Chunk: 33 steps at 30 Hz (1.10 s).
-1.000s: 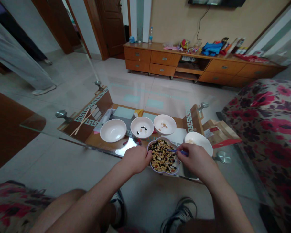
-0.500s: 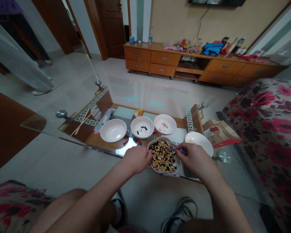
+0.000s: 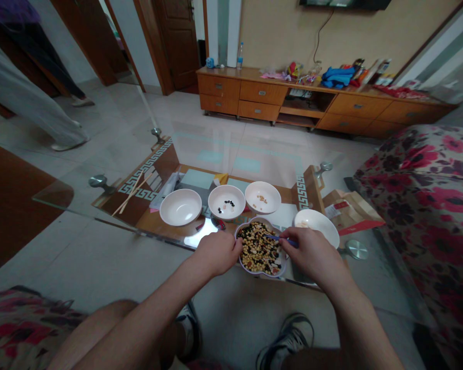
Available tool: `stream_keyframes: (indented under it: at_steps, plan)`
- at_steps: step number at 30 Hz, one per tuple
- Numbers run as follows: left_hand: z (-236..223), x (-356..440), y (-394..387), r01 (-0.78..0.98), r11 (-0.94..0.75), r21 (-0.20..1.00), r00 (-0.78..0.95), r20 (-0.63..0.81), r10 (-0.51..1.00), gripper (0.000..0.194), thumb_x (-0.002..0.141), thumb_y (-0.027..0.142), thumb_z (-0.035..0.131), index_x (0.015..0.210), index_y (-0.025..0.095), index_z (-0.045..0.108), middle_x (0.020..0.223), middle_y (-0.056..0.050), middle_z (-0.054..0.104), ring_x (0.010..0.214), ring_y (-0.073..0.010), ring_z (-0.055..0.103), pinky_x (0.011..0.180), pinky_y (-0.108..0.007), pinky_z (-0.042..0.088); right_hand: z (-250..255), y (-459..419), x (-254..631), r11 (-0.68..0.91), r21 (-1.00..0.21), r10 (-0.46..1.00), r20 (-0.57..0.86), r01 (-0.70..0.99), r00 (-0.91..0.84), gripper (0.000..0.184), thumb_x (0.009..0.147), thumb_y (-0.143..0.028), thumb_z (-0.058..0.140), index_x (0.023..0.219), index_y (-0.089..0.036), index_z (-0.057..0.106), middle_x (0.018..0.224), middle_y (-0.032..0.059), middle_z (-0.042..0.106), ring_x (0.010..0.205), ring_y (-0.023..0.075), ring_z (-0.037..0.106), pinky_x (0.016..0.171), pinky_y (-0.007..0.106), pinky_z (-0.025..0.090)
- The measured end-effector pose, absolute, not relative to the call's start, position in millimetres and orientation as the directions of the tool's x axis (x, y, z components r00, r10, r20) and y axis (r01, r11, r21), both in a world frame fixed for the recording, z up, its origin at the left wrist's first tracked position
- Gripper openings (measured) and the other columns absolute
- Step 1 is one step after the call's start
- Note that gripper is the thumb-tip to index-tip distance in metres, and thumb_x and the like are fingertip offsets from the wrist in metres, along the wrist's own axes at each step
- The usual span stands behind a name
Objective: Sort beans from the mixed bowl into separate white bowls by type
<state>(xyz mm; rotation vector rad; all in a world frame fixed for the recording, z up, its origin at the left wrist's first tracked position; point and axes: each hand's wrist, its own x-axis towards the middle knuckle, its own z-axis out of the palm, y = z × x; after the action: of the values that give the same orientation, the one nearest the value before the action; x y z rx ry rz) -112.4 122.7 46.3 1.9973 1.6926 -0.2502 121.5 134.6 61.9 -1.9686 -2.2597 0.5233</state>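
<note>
A scalloped pale purple dish (image 3: 284, 267) full of mixed beans (image 3: 256, 254), yellow, black and a few reddish ones, sits at the near edge of the glass table. My left hand (image 3: 219, 252) is closed on the dish's left rim, thumb over the edge. Between the fingertips of my right hand (image 3: 308, 246) is a thin purple tool, seemingly tweezers (image 3: 289, 240), its tip among the beans. Behind the dish, one white bowl (image 3: 227, 191) holds a few black and pale beans, and another bowl (image 3: 263, 190) some yellowish ones. The right bowl (image 3: 322, 226) has pale pieces, partly hidden by my hand.
At the left stands a white bowl (image 3: 180, 205) with no contents visible. Wooden chopsticks (image 3: 131, 192) lie further left. A brown paper bag (image 3: 355, 208) is at the right, beside a flowered sofa (image 3: 440, 180). Another person's legs (image 3: 34, 97) show at the far left.
Both hands, the dish and the tweezers stay almost where they were. In the background the dark-trousered leg at the far left has shifted to the right.
</note>
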Motion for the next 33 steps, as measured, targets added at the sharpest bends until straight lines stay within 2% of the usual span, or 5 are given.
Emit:
stream_keyframes:
  at_steps: [5, 11, 17, 26, 33]
  plan:
    - [47.3, -112.8, 123.1, 0.96, -0.089, 0.267, 0.206, -0.453, 0.867, 0.062, 0.101, 0.048, 0.024, 0.096, 0.014, 0.076, 0.1, -0.02, 0.076, 0.092, -0.0331, 0.073, 0.077, -0.042, 0.055, 64.3, 135.3, 122.1, 0.103, -0.304, 0.977, -0.146, 0.947, -0.153, 0.02, 0.088, -0.032, 0.059, 0.086, -0.028, 0.079, 0.079, 0.0068, 0.077, 0.076, 0.0252, 0.071, 0.062, 0.032, 0.042]
    - [47.5, -112.6, 122.8, 0.957, -0.099, 0.272, 0.217, -0.447, 0.868, 0.062, 0.101, 0.047, 0.024, 0.097, 0.013, 0.076, 0.101, -0.021, 0.076, 0.093, -0.0335, 0.073, 0.078, -0.044, 0.056, 62.1, 135.9, 124.5, 0.132, -0.355, 0.976, -0.119, 0.925, -0.185, 0.021, 0.087, -0.033, 0.06, 0.086, -0.027, 0.079, 0.076, 0.0075, 0.077, 0.07, 0.0241, 0.07, 0.062, 0.032, 0.044]
    - [47.1, -112.5, 123.0, 0.958, -0.097, 0.269, 0.214, -0.452, 0.866, 0.062, 0.102, 0.047, 0.024, 0.099, 0.013, 0.076, 0.102, -0.021, 0.076, 0.094, -0.0333, 0.074, 0.078, -0.044, 0.056, 65.1, 135.2, 122.1, 0.124, -0.379, 0.984, -0.069, 0.917, -0.162, 0.024, 0.088, -0.036, 0.059, 0.089, -0.027, 0.08, 0.079, 0.0074, 0.077, 0.073, 0.0235, 0.07, 0.063, 0.032, 0.046]
    - [47.8, -111.9, 123.0, 0.96, -0.091, 0.263, 0.206, -0.452, 0.868, 0.061, 0.101, 0.046, 0.025, 0.096, 0.013, 0.076, 0.1, -0.019, 0.076, 0.093, -0.0332, 0.074, 0.077, -0.041, 0.055, 66.9, 140.9, 90.9, 0.147, -0.57, 0.987, 0.133, 0.809, -0.086, 0.028, 0.09, -0.038, 0.055, 0.092, -0.024, 0.079, 0.088, 0.0054, 0.08, 0.078, 0.0228, 0.072, 0.07, 0.033, 0.048]
    - [46.0, -111.8, 122.1, 0.959, -0.083, 0.271, 0.197, -0.428, 0.882, 0.059, 0.1, 0.046, 0.027, 0.097, 0.015, 0.077, 0.101, -0.019, 0.077, 0.094, -0.0338, 0.074, 0.079, -0.043, 0.056, 63.0, 145.8, 64.2, 0.169, -0.603, 0.982, 0.17, 0.78, -0.082, 0.024, 0.09, -0.035, 0.058, 0.094, -0.024, 0.079, 0.092, 0.005, 0.081, 0.084, 0.0231, 0.073, 0.076, 0.033, 0.05]
